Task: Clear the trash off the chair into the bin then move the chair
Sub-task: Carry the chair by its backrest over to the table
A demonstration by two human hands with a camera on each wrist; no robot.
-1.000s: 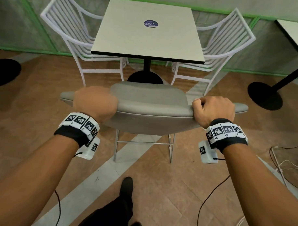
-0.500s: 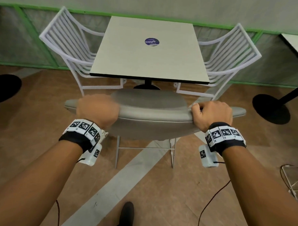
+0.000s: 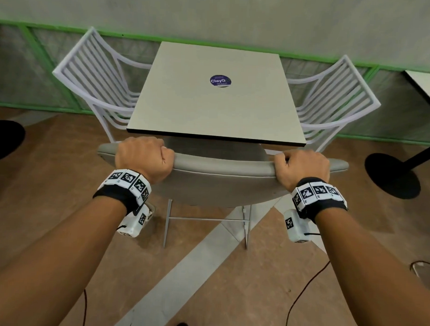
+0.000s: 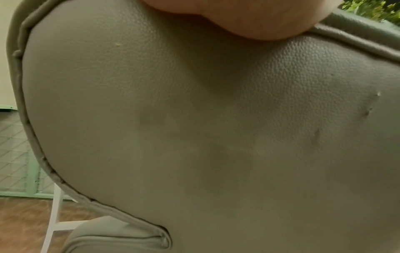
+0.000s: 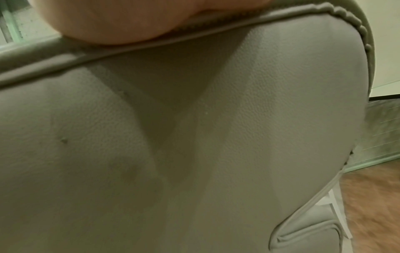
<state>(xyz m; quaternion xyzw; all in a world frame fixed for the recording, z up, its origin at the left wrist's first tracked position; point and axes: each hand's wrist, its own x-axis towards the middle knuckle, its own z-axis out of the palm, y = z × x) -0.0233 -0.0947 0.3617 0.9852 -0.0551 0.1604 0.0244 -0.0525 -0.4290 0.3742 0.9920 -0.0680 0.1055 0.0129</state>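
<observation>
A grey padded chair (image 3: pixel 220 182) on thin metal legs stands right in front of me, its seat tucked under the near edge of the square table (image 3: pixel 216 106). My left hand (image 3: pixel 143 158) grips the top of the backrest towards its left end. My right hand (image 3: pixel 301 167) grips the same top edge towards the right end. Both wrist views are filled by the grey leather back of the chair (image 4: pixel 216 137) (image 5: pixel 194 145), with the heel of each hand at the top. I see no trash and no bin.
Two white slatted chairs (image 3: pixel 97 85) (image 3: pixel 333 101) flank the table against the green-framed wall. A second table's black round base (image 3: pixel 391 176) stands at the right, another dark base (image 3: pixel 2 140) at the left. Thin cables (image 3: pixel 302 295) trail on the brown floor.
The grey chair has moved forward towards the table, and its seat now sits under the table's edge. Both hands have kept their grip on the backrest.
</observation>
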